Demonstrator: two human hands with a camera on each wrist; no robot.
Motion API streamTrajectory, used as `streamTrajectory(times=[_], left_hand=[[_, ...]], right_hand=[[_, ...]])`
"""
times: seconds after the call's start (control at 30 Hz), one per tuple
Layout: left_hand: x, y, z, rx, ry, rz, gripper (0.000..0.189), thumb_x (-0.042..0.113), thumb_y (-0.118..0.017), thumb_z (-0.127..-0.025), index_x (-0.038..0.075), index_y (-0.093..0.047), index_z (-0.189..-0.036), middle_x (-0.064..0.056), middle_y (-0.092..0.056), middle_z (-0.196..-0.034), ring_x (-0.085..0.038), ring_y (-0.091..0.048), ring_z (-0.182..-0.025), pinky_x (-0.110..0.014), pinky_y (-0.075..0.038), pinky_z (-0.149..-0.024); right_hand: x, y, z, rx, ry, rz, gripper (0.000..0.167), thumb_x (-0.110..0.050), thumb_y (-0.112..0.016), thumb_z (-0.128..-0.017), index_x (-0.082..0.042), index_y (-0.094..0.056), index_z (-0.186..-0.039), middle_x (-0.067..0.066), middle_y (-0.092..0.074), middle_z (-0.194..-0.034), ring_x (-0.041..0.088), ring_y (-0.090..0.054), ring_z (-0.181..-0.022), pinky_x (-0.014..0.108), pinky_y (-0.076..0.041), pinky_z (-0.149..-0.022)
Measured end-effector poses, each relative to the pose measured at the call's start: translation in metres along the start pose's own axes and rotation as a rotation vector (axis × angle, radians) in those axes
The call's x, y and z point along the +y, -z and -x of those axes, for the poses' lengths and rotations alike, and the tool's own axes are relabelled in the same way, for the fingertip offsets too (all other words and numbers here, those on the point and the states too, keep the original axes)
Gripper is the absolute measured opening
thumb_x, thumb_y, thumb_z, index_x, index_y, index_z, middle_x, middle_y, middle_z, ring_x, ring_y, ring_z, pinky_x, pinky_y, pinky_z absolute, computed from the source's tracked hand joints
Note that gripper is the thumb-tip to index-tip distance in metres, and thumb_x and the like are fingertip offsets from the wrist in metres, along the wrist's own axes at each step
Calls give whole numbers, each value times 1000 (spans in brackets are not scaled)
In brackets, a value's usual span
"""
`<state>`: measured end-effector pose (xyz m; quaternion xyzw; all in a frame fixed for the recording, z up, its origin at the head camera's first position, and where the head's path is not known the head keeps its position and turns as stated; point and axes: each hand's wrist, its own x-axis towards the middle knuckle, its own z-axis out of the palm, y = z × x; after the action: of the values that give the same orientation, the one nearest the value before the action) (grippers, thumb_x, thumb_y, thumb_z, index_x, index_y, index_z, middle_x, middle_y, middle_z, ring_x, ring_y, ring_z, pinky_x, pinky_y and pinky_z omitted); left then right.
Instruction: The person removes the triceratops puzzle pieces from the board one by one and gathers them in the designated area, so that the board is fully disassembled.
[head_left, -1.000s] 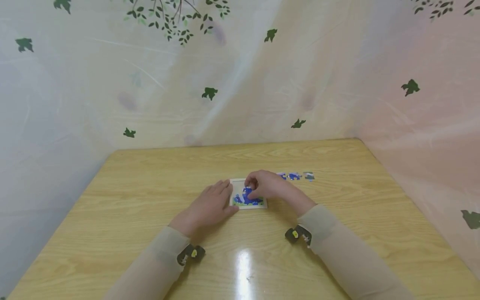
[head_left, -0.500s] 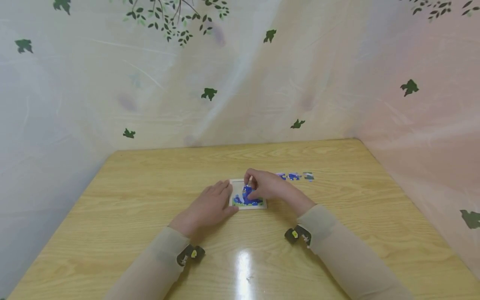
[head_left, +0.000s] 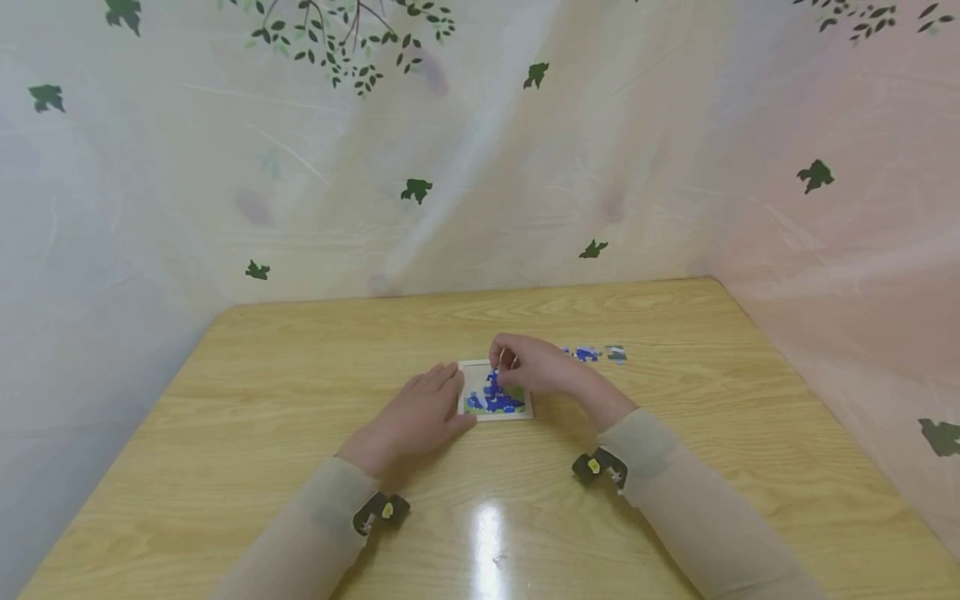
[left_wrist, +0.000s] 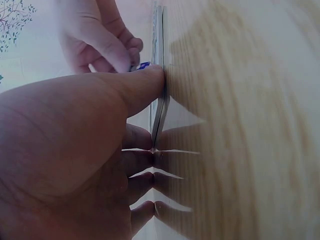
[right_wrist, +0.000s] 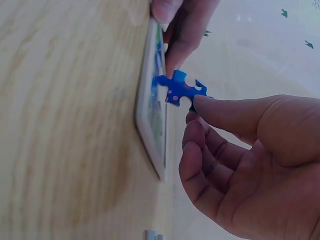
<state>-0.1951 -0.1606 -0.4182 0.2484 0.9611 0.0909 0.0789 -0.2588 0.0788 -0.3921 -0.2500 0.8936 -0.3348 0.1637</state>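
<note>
- Puzzle piece: pinched at one edge between the thumb and curled fingers of my right hand, over the picture area of the shallow puzzle tray.
- Change: compared with half a second earlier, my right thumb tip sits slightly farther from me in the head view, and more of the assembled pieces along the tray's near side is uncovered.
- Meaning: I judge the piece to be neither seated nor released, and the fitting therefore incomplete.
- Support: my left hand lies in the same place as before, fingers extended along the tray's left edge, thumb touching near the front corner; it grips nothing and probably steadies the tray.
- Appearance: blue, with rounded knobs and cut-in sockets, a pale-blue patch on one tab and small pink dots. The right wrist view shows its face broadly but the tray nearly edge-on, so the piece is tilted up from the tray. One knob points trayward; whether it touches, I cannot tell.
- Surroundings: loose pieces lie on the wooden table, beyond my right hand, which partly hides the leftmost.
</note>
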Motion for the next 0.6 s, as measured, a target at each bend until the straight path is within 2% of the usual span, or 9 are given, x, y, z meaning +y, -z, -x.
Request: streamTrajectory(times=[0.13,0.37,0.6], left_hand=[[1,0,1,-3,6,4,80,49,-56,-115,-5,-34,-169,-25,-25,-179,-43,-22,-166,-59,-20,-135],[1,-1,0,-8,9,6,80,49,-57,-115,-5,-34,-169,-24,-26,-179,-42,-23,-166,-59,-21,-135],[2,1,1,-6,9,11,80,49,-57,-115,-5,-34,-169,-25,-26,-178,-42,-23,-166,-58,-20,-135]], right_hand=[[-3,7,4,-4,31,-29,12,-5,-70,-107,-14,-65,-113,4,-68,-105,21,-64,-98,36,-57,-84],[-5,21,16,46,62,-41,19,-8,-67,-110,-10,-66,-129,6,-69,-113,26,-68,-110,44,-60,-96],[7,36,22,90,73,-47,13,-10,-66,-112,-12,-67,-124,8,-68,-112,25,-66,-102,40,-58,-86]])
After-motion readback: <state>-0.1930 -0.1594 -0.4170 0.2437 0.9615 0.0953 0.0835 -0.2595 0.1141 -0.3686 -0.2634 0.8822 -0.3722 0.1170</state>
